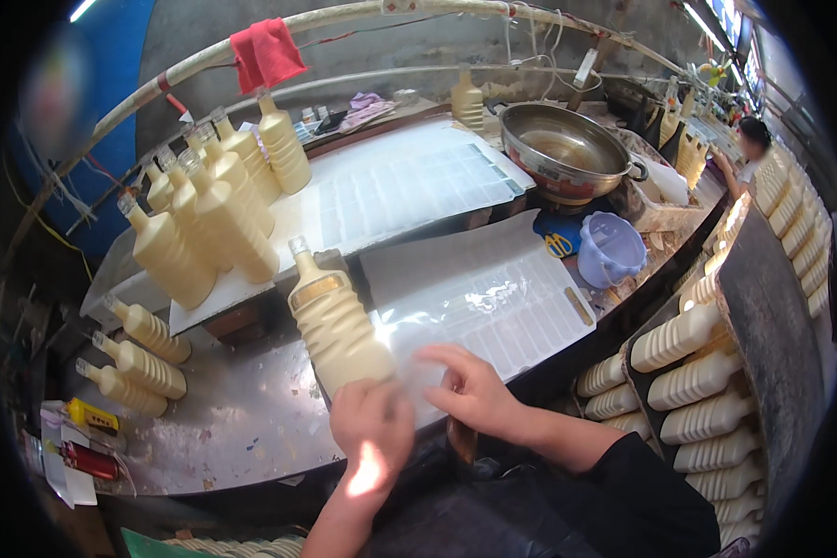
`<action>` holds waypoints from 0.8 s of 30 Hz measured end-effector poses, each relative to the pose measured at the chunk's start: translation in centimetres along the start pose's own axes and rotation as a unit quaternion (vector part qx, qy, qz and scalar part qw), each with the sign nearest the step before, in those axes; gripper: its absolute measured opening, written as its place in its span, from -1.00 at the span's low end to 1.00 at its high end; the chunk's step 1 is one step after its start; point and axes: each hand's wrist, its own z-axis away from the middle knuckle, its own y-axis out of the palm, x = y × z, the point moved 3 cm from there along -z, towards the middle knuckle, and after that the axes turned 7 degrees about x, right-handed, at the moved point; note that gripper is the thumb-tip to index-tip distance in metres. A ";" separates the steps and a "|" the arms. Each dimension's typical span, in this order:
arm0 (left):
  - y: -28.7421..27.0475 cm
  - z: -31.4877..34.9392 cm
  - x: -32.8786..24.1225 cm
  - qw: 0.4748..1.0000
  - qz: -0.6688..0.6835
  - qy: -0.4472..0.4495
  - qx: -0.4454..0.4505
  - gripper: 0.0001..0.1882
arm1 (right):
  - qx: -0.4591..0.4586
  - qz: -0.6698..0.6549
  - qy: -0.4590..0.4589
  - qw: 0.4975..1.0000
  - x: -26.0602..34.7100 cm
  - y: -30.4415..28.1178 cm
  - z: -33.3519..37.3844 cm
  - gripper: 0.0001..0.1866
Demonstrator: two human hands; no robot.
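A cream-coloured, ribbed glass bottle (335, 321) with a gold band below its neck leans over the work surface, its clear neck pointing away from me. My left hand (372, 423) is closed around its lower end. Just right of the bottle's base is my right hand (474, 391), with thumb and index finger apart and the other fingers curled. A pale, blurred patch lies between the two hands; I cannot make out what it is. Beyond them lies a translucent sheet (484, 298) with rows of strip shapes, and a second such sheet (409, 191) rests on the raised white board.
Several cream bottles (237, 195) stand on the board at left; others lie below them (139, 363). A metal pan (563, 149), a lilac bucket (611, 249) and yellow-handled scissors (558, 245) are at right. Racks of bottles (702, 414) flank my right side. Another person (749, 158) is far right.
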 end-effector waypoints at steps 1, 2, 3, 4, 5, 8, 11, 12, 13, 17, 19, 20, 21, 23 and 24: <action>-0.4 0.1 0.4 0.997 0.067 -0.046 0.020 -0.88 | 0.034 -0.033 0.038 0.998 -0.1 -0.1 -0.6 -0.45; -0.7 0.1 0.7 0.986 0.133 -0.092 0.037 -0.89 | 0.070 -0.065 0.077 0.992 -0.1 -0.4 -1.2 -0.40; -1.2 0.3 1.0 0.969 0.197 -0.141 0.055 -0.89 | 0.107 -0.100 0.118 0.982 -0.4 -0.3 -1.5 -0.34; -1.5 0.2 1.2 0.946 0.257 -0.184 0.075 -0.88 | 0.163 -0.156 0.147 0.963 -1.6 0.0 -1.7 -0.30; -1.8 0.3 1.4 0.925 0.303 -0.213 0.082 -0.86 | 0.177 -0.162 0.166 0.956 -2.2 0.4 -1.6 -0.40; -1.9 1.2 2.4 0.871 0.406 -0.273 0.048 -0.82 | 0.176 -0.241 0.231 0.926 -2.9 1.4 -1.6 -0.73; -2.1 2.1 3.4 0.834 0.450 -0.320 0.007 -0.81 | 0.151 -0.271 0.238 0.920 -3.7 1.7 -2.3 -0.83; -2.3 2.2 3.6 0.820 0.467 -0.331 -0.016 -0.82 | 0.145 -0.252 0.209 0.934 -2.8 1.8 -3.0 -0.84; -2.3 2.1 3.8 0.806 0.484 -0.340 -0.039 -0.82 | 0.137 -0.234 0.179 0.946 -1.7 1.9 -3.7 -0.84; -1.2 2.6 6.0 0.823 0.424 -0.373 -0.054 -0.88 | 0.153 -0.154 0.125 0.968 -1.9 1.6 -5.7 -0.83; -0.6 2.7 7.0 0.830 0.411 -0.372 -0.064 -0.90 | 0.149 -0.110 0.128 0.974 -1.5 1.3 -7.2 -0.84; -0.2 2.8 7.5 0.839 0.392 -0.370 -0.071 -0.91 | 0.145 -0.091 0.133 0.976 -1.6 1.1 -7.9 -0.85; 0.0 2.9 8.0 0.849 0.371 -0.368 -0.081 -0.91 | 0.144 -0.073 0.136 0.978 -1.8 1.2 -8.6 -0.85; 0.2 3.2 8.7 0.861 0.340 -0.365 -0.094 -0.88 | 0.132 -0.055 0.145 0.979 -2.3 1.5 -9.7 -0.87; 0.4 3.3 8.8 0.864 0.335 -0.364 -0.096 -0.86 | 0.125 -0.040 0.147 0.980 -2.7 1.4 -10.0 -0.88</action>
